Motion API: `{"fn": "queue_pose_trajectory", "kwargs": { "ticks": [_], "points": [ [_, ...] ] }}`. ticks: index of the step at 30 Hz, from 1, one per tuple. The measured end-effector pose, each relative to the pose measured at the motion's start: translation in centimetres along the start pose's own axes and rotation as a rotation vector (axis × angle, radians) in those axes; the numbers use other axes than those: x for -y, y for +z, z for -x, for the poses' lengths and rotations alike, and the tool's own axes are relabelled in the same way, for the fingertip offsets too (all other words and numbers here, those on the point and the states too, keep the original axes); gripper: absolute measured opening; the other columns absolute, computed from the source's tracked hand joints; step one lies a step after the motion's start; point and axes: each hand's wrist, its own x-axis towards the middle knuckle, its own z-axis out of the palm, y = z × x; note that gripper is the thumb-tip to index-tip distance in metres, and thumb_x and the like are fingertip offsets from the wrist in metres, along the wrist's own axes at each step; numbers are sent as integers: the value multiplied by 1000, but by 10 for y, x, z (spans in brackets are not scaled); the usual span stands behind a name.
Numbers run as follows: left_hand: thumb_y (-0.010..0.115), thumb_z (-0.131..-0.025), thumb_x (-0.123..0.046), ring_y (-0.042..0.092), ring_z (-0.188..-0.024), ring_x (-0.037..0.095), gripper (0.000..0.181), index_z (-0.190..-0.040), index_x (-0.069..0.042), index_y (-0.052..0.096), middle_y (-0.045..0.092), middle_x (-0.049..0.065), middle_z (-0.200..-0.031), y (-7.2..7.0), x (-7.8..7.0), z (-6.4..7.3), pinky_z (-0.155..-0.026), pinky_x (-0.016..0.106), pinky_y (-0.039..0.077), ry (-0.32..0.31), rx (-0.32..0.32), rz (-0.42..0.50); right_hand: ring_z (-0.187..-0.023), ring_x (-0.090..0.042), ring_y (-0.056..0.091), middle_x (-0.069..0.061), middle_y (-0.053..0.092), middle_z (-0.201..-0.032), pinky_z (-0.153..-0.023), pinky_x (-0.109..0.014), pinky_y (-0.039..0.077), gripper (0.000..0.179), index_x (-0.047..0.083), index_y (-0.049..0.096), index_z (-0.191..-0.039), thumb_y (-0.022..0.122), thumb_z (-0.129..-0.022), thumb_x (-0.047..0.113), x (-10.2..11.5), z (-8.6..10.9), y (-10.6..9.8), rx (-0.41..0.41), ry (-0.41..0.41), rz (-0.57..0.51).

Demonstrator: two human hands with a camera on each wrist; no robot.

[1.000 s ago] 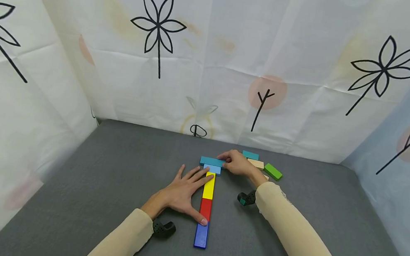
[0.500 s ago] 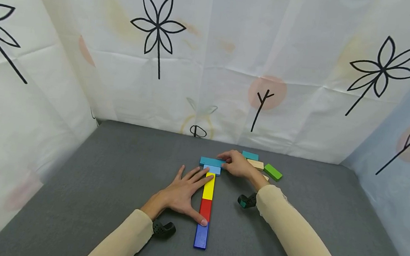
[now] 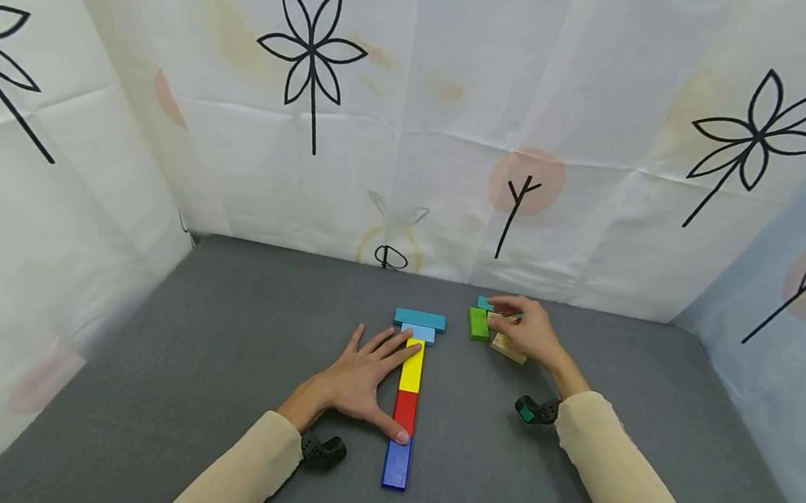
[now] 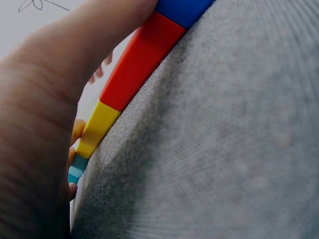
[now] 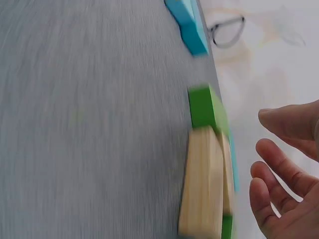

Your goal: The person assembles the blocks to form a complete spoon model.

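Observation:
Several coloured blocks lie end to end in a straight line: a dark blue block (image 3: 396,468), a red block (image 3: 404,412) and a yellow block (image 3: 412,371). Across the far end sit a light blue block (image 3: 422,334) and a longer teal block (image 3: 420,318). My left hand (image 3: 356,380) is spread along the line, its thumb at the red and dark blue joint, its fingertips near the yellow and light blue blocks. Over a small group at the right is my right hand (image 3: 533,332), fingers loosely bent with nothing between them. Below it are wooden blocks (image 5: 202,184) and a green block (image 3: 479,325).
Another teal block (image 3: 482,302) lies behind the green one, partly covered by the right hand. A grey cloth (image 3: 247,333) covers the table. White patterned curtains (image 3: 447,109) stand along the back and sides.
My right hand has let go of the long teal block's right end and moved right, over the loose blocks. A green block it covered now shows. The left hand has stayed still.

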Motion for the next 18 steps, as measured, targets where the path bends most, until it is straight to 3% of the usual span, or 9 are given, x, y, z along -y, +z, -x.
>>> {"fn": "queue_pose_trajectory", "kwargs": {
  "ticks": [5, 11, 15, 18],
  "points": [
    [70, -64, -85, 5, -156, 26, 125, -164, -29, 19, 5, -4, -171, 1, 0, 0, -116, 66, -11, 4, -3, 6, -122, -47, 53, -30, 57, -133, -96, -60, 46, 41, -6, 58, -136, 65, -100, 10, -21, 14, -23, -26, 49, 33],
    [70, -64, -85, 5, -156, 26, 125, -164, -30, 19, 5, -4, -171, 1, 1, 0, -116, 66, -11, 2, -3, 2, -126, -49, 49, -30, 49, -144, -99, -64, 43, 52, -5, 50, -146, 64, -102, 18, -45, 27, -40, 100, 74, 60],
    [71, -64, -84, 5, -156, 26, 125, -164, -30, 19, 6, -4, -171, 0, 0, 0, -116, 66, -11, 4, -1, 5, -106, -37, 55, -29, 47, -143, -86, -52, 48, 54, -4, 50, -146, 65, -102, 23, -51, 32, -44, 166, 80, 90],
    [70, -64, -85, 5, -156, 26, 124, -164, -30, 20, 6, -4, -171, 1, 0, 0, -116, 66, -11, 6, -6, 3, -93, -27, 52, -28, 47, -138, -75, -42, 46, 58, -4, 48, -147, 69, -99, 22, -52, 35, -49, 205, 88, 70]
  ]
}}
